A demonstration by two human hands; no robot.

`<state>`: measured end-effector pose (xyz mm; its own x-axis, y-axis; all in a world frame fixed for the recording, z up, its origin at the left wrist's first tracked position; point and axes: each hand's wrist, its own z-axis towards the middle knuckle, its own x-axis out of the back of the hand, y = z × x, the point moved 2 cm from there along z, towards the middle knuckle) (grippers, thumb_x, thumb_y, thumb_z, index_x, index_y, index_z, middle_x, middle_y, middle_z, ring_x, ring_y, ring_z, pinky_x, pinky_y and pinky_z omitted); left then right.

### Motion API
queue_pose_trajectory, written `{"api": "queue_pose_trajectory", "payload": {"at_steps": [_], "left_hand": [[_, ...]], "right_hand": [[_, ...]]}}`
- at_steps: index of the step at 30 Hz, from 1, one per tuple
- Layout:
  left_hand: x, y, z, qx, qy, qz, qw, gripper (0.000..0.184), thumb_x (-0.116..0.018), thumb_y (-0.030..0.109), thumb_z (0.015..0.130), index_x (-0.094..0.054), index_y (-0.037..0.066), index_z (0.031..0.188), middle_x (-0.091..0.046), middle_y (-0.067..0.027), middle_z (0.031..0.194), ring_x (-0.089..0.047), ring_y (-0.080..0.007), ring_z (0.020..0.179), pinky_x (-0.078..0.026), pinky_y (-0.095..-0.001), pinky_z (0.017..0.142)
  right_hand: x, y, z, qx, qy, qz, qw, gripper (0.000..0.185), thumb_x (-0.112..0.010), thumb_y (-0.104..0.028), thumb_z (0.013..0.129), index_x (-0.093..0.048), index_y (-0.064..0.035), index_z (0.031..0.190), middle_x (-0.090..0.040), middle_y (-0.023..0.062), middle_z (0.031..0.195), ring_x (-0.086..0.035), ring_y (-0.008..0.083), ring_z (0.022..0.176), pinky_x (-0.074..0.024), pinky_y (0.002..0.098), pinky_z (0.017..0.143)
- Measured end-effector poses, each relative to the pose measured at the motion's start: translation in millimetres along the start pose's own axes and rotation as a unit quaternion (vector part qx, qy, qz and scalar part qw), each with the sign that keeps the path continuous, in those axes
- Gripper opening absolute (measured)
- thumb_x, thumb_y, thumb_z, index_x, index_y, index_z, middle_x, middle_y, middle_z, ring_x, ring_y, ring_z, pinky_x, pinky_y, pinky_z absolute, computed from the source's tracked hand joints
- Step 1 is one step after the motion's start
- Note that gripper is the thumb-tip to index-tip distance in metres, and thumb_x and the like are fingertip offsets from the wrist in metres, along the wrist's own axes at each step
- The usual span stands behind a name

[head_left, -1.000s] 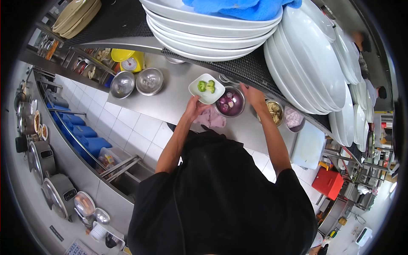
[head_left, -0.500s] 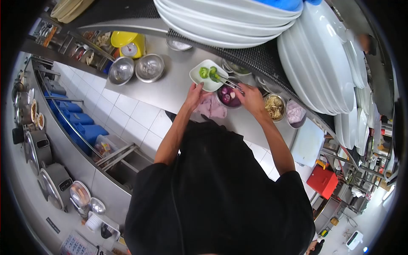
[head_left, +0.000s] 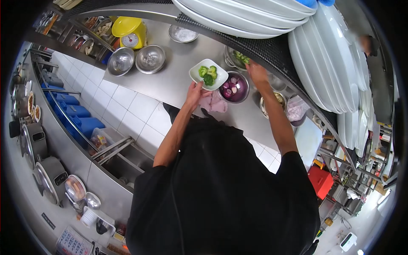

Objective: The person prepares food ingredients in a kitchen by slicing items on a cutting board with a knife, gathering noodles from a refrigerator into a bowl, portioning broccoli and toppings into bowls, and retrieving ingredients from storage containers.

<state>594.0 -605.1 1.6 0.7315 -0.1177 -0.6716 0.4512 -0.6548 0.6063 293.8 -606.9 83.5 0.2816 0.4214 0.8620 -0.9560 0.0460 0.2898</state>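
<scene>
With left hand (head_left: 195, 92), gripping the white dish (head_left: 222, 76) by its near edge, broccoli (head_left: 208, 79) inside; with right hand (head_left: 257, 73), poised at the bowl of greens (head_left: 230, 58) beside the shelf (head_left: 259, 51) edge, cannot tell whether grasping anything. Also visible on the table (head_left: 191, 49), just beside the dish: bowl of purple pieces (head_left: 242, 92), with pink cloth (head_left: 214, 103) near.

Shelf (head_left: 260, 50) partly hides greens bowl (head_left: 230, 54); plates (head_left: 242, 20) cropped.

Yellow scale (head_left: 129, 33), stacked white plates (head_left: 246, 19), red box (head_left: 320, 182)
</scene>
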Motion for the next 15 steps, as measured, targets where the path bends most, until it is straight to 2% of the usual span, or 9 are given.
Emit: {"api": "queue_pose_trajectory", "payload": {"at_steps": [2, 5, 8, 11, 14, 15], "left_hand": [[-5, 4, -3, -0.009, -0.007, 0.014, 1.000, 0.043, -0.045, 0.019, 0.101, -0.031, 0.001, 0.137, -0.053, -0.0196, 0.127, -0.065, -0.0325, 0.105, -0.059, -0.0393, 0.086], [-9, 5, 0, -0.039, -0.008, 0.007, 0.999, 0.044, -0.045, 0.019, 0.101, -0.029, 0.004, 0.140, -0.052, -0.0192, 0.129, -0.065, -0.0323, 0.105, -0.059, -0.0390, 0.086], [-14, 10, 4, -0.015, -0.001, -0.003, 1.000, 0.045, -0.044, 0.019, 0.101, -0.027, 0.006, 0.141, -0.050, -0.0195, 0.132, -0.064, -0.0325, 0.108, -0.059, -0.0401, 0.087], [-15, 6, 11, -0.007, -0.009, -0.018, 1.000, 0.045, -0.044, 0.018, 0.101, -0.027, 0.006, 0.142, -0.048, -0.0199, 0.134, -0.061, -0.0332, 0.112, -0.058, -0.0424, 0.089], [-14, 4, 5, -0.029, -0.037, -0.012, 0.999, 0.045, -0.042, 0.016, 0.101, -0.027, 0.006, 0.142, -0.047, -0.0193, 0.136, -0.059, -0.0342, 0.116, -0.056, -0.0442, 0.092], [-12, 5, 3, -0.029, -0.034, -0.020, 0.999, 0.043, -0.042, 0.016, 0.101, -0.027, 0.006, 0.141, -0.049, -0.0193, 0.133, -0.061, -0.0343, 0.112, -0.058, -0.0441, 0.089]], "right_hand": [[28, 2, 5, -0.095, -0.155, 0.097, 0.979, 0.035, -0.065, -0.036, 0.089, -0.067, -0.0055, 0.107, -0.068, 0.0199, 0.095, -0.065, 0.0384, 0.092, -0.0497, 0.0483, 0.087], [74, 6, 1, -0.065, -0.037, 0.117, 0.990, 0.039, -0.065, -0.038, 0.089, -0.069, -0.0053, 0.111, -0.069, 0.0198, 0.097, -0.066, 0.0366, 0.091, -0.0506, 0.0457, 0.087], [125, -10, -13, -0.148, -0.052, 0.274, 0.949, 0.039, -0.066, -0.037, 0.089, -0.070, -0.0033, 0.110, -0.070, 0.0204, 0.098, -0.067, 0.0375, 0.090, -0.0510, 0.0437, 0.086], [123, -34, -42, -0.212, -0.184, 0.382, 0.881, 0.038, -0.066, -0.036, 0.089, -0.068, -0.0058, 0.112, -0.069, 0.0222, 0.099, -0.066, 0.0384, 0.087, -0.0489, 0.0449, 0.086], [111, -55, -56, -0.148, -0.181, 0.389, 0.891, 0.041, -0.065, -0.038, 0.090, -0.068, -0.0050, 0.114, -0.069, 0.0239, 0.096, -0.066, 0.0390, 0.087, -0.0481, 0.0454, 0.088], [111, -57, -56, -0.158, -0.202, 0.372, 0.892, 0.043, -0.065, -0.037, 0.090, -0.068, -0.0027, 0.114, -0.069, 0.0249, 0.097, -0.067, 0.0385, 0.086, -0.0477, 0.0454, 0.090]]}}
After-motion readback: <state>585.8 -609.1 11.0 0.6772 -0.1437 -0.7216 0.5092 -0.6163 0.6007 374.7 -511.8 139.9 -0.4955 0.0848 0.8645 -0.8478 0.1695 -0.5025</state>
